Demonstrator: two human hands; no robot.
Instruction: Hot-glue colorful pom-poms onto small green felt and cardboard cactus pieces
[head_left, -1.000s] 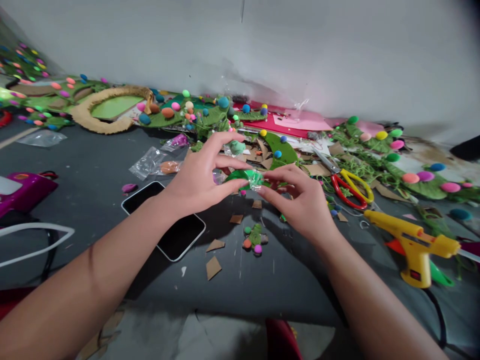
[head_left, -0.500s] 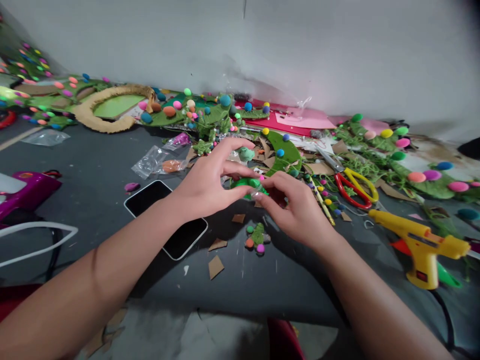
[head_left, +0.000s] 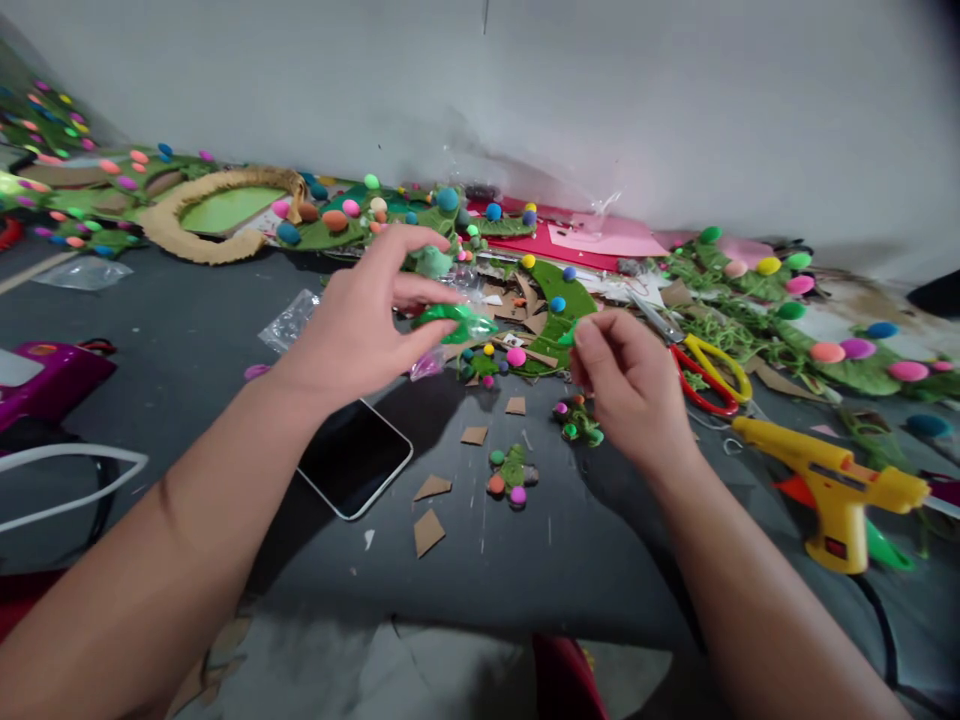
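My left hand [head_left: 360,320] is raised above the grey table [head_left: 187,340] and pinches a small clear plastic bag with green pom-poms inside [head_left: 456,322]. My right hand [head_left: 634,385] is a little to the right, fingers curled, with a small green pom-pom [head_left: 568,337] pinched at its fingertips. Between and below the hands lie small decorated pieces with coloured pom-poms [head_left: 511,475], [head_left: 577,422]. A black phone [head_left: 354,455] lies under my left wrist.
A yellow glue gun [head_left: 829,490] and red-and-yellow scissors [head_left: 705,370] lie right. Green felt leaves with pom-poms [head_left: 817,340], cardboard scraps [head_left: 427,530], plastic bags [head_left: 289,320], a brown ring [head_left: 187,215] and a purple tool [head_left: 45,375] are around.
The hands have parted: my left hand lifted up and left with the bag, my right hand drew right with one green pom-pom. Loose pom-poms under them show now.
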